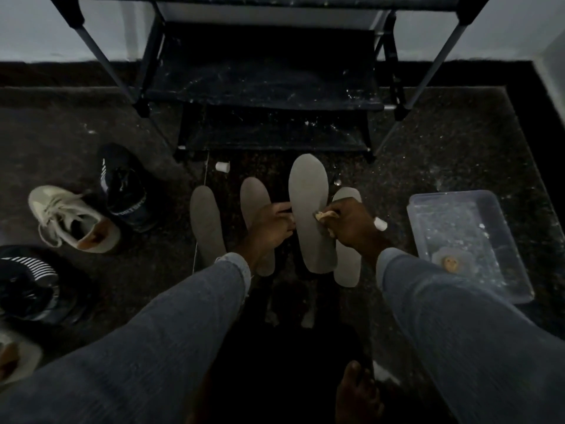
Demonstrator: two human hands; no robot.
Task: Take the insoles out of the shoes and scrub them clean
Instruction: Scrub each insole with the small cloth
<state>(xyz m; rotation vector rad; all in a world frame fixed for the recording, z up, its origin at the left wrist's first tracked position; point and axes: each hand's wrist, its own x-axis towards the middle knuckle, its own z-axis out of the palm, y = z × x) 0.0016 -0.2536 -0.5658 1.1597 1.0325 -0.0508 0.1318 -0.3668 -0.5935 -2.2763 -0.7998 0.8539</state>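
My left hand (pixel 270 228) grips the left edge of a large grey insole (pixel 308 191) held above the floor in the middle of the view. My right hand (pixel 351 224) holds a small tan scrubbing pad (pixel 325 215) pressed against that insole's right side. Three more grey insoles lie on the dark floor: one at the left (pixel 206 221), one partly under my left hand (pixel 253 197), one under my right hand (pixel 347 264). A beige sneaker (pixel 70 218) and two black sneakers (pixel 125 185) (pixel 29 283) stand at the left.
A clear plastic tub (pixel 458 240) with water and a small tan object sits on the floor at the right. A black shoe rack (pixel 269 87) stands straight ahead against the wall. A small white cap (pixel 222 167) lies near its foot. My grey sleeves fill the foreground.
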